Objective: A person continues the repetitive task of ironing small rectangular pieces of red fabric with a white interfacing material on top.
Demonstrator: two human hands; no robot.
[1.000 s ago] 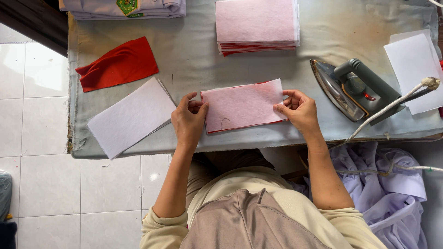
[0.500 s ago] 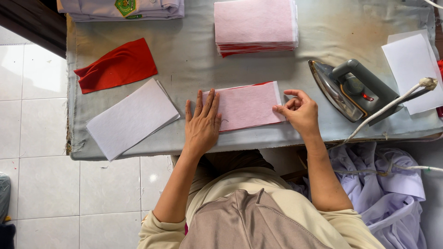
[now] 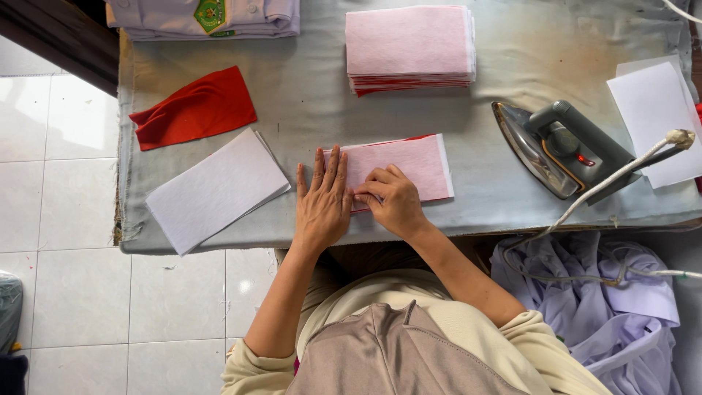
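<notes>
A pink rectangular fabric piece point(image 3: 409, 164) with a red layer under it lies on the grey padded table point(image 3: 307, 95). My left hand point(image 3: 322, 201) rests flat on its left end, fingers spread. My right hand point(image 3: 395, 201) sits beside the left one, its fingertips pinching or pressing the near edge of the same piece. Both hands touch the fabric close to the table's front edge.
A stack of pink pieces point(image 3: 409, 47) lies at the back. A red cloth point(image 3: 194, 108) and white sheets point(image 3: 216, 189) are at the left, an iron point(image 3: 559, 146) on its side with a cord and more white sheets point(image 3: 654, 121) at the right. Folded garments point(image 3: 208, 16) lie far left.
My right hand slid left along the pink piece from its right end to meet the left hand. My left hand flattened onto the left end and stayed there.
</notes>
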